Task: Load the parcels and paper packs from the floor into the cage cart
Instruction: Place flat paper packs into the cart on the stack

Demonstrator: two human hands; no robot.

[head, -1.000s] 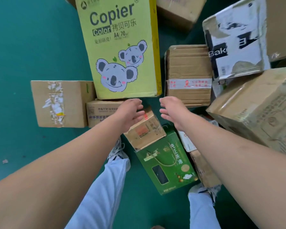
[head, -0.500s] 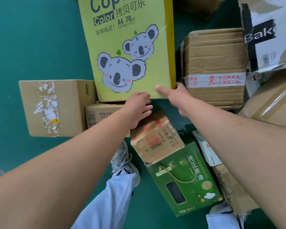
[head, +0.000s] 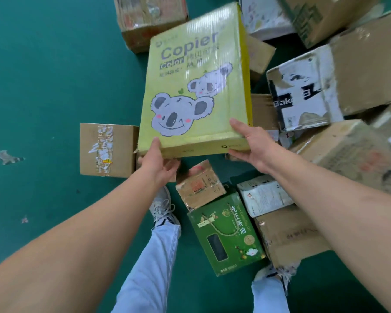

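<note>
Green floor (head: pixel 43 86) behind, paper pack (head: pixel 194 86) now lifted, gripped by left hand (head: pixel 158 163) and right hand (head: pixel 251 145), ready for carting.

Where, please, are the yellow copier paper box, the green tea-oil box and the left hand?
yellow copier paper box (head: pixel 196 86): head view, printed top face.
green tea-oil box (head: pixel 226 236): head view, front panel.
left hand (head: pixel 158 164): head view, back of hand.

Bright, even overhead light; soft shadows under the boxes. Glare streaks the copier paper pack (head: pixel 196 86), which is motion-blurred. Wide-angle distortion bends the edges.
</note>
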